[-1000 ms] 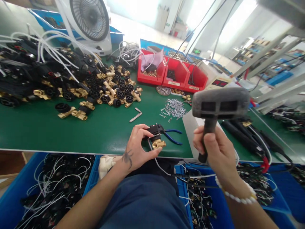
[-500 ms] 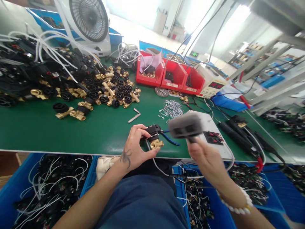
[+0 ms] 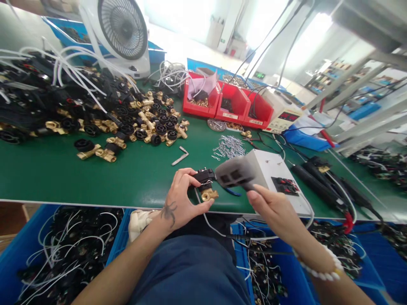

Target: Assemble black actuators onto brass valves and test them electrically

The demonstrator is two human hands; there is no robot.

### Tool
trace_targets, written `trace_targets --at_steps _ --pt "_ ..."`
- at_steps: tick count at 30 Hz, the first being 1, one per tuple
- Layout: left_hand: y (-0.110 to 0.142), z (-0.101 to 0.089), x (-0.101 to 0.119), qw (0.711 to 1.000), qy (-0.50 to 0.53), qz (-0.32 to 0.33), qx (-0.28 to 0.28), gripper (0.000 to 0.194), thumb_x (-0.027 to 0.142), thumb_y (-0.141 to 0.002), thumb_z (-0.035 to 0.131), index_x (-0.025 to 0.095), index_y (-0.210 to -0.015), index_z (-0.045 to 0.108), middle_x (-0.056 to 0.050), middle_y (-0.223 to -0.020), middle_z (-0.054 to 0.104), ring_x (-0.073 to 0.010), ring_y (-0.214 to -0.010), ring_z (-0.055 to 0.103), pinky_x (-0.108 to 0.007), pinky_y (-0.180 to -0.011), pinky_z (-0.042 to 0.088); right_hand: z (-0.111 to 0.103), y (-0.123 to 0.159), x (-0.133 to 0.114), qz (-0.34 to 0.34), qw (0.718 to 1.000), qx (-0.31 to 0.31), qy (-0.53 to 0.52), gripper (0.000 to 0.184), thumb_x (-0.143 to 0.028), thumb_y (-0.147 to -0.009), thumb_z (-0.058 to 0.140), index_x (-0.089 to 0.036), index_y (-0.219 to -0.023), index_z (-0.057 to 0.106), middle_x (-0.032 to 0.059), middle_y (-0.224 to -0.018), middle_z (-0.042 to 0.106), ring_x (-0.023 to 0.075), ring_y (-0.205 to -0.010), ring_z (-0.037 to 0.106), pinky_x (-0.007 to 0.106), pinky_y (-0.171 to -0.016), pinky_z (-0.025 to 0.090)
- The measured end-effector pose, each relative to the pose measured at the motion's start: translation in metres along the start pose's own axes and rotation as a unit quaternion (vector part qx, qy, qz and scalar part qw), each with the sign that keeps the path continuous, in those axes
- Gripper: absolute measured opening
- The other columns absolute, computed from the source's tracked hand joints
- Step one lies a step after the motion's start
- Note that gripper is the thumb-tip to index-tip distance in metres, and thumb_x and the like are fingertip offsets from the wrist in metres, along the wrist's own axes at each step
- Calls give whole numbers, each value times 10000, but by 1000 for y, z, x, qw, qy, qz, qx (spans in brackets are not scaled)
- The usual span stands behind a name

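Observation:
My left hand (image 3: 181, 199) grips a small valve (image 3: 206, 184) with a black top and a brass fitting, held just above the near edge of the green table (image 3: 63, 173). A thin white wire trails down from the valve. My right hand (image 3: 273, 207) is closed around the handle of a grey hand-held tool (image 3: 234, 174), whose blocky head sits right beside the valve's black top. Blue-handled pliers (image 3: 233, 192) lie partly hidden under the tool head.
A white box with red and black switches (image 3: 276, 178) stands right of the tool. Brass and black valve parts (image 3: 143, 123) pile at the left, with a fan (image 3: 122, 29) behind. Red bins (image 3: 232, 103), metal clips (image 3: 230, 146) and an angled key (image 3: 180, 156) lie farther back. Blue crates (image 3: 57, 250) sit below.
My right hand has brought the grey tool down and leftward from chest height until its head is beside the valve. My left hand kept holding the valve in place.

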State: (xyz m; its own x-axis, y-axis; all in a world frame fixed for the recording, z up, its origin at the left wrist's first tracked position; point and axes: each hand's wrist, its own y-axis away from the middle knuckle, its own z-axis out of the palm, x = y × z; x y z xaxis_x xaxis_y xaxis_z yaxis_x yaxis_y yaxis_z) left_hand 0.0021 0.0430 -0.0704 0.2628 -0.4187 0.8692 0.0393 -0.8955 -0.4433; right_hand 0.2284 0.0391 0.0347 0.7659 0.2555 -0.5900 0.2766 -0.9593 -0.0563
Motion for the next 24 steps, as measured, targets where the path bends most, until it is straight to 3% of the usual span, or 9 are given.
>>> trace_targets --at_steps 2,4,8,9,14,18,21,24 --pt "0 0 0 1000 0 3 -1 387 265 -695 841 200 -935 545 -109 -1192 553 -290 -1146 601 -526 -956 554 -1 2 2 -10 993 74 -86 614 -727 -988 360 -219 -653 444 -40 -493 356 100 -432 311 251 -424 218" --pt "0 1 -1 1000 -2 9 2 387 265 -693 842 201 -932 543 -108 -1190 556 -290 -1144 604 -522 -952 557 2 3 3 -8 988 95 -122 609 -732 -988 346 -222 -673 455 -42 -491 358 103 -422 310 252 -418 231" --pt "0 0 -1 999 -17 26 11 393 258 -677 847 201 -913 537 -111 -1182 569 -297 -1135 611 -529 -946 559 6 -1 1 11 999 -48 12 669 -813 -920 394 -213 -630 451 -27 -488 404 106 -445 344 252 -447 227" --pt "0 -1 -1 999 -19 28 11 391 255 -679 846 201 -913 538 -112 -1181 572 -297 -1132 612 -528 -944 560 5 -2 0 11 998 -58 25 673 -814 -918 400 -210 -624 448 -27 -489 401 104 -450 345 251 -451 223" --pt "0 -1 -2 999 -16 28 6 391 262 -690 846 199 -915 532 -111 -1179 578 -293 -1130 616 -523 -941 564 1 -1 -3 7 995 54 -85 673 -797 -948 349 -217 -609 404 -39 -485 347 90 -438 310 243 -431 232" --pt "0 -1 0 1000 -12 24 9 410 262 -703 848 200 -970 542 -110 -1203 576 -282 -1136 610 -487 -918 574 10 -1 -1 31 998 -40 -41 687 -823 -881 470 -195 -604 455 -26 -502 400 87 -463 332 237 -442 224" --pt "3 -5 9 999 40 18 -5 482 250 -738 838 224 -1123 548 -94 -1255 556 -245 -1178 591 -395 -901 583 12 -1 -5 49 985 -2 -164 587 -745 -908 532 -189 -721 547 -60 -503 365 76 -433 321 219 -410 234" --pt "8 -12 22 995 94 33 -25 562 248 -758 843 277 -1238 552 -71 -1317 521 -223 -1238 555 -356 -959 562 13 2 -18 57 948 76 -303 417 -612 -913 653 -207 -1010 625 -99 -512 352 59 -395 288 196 -380 214"
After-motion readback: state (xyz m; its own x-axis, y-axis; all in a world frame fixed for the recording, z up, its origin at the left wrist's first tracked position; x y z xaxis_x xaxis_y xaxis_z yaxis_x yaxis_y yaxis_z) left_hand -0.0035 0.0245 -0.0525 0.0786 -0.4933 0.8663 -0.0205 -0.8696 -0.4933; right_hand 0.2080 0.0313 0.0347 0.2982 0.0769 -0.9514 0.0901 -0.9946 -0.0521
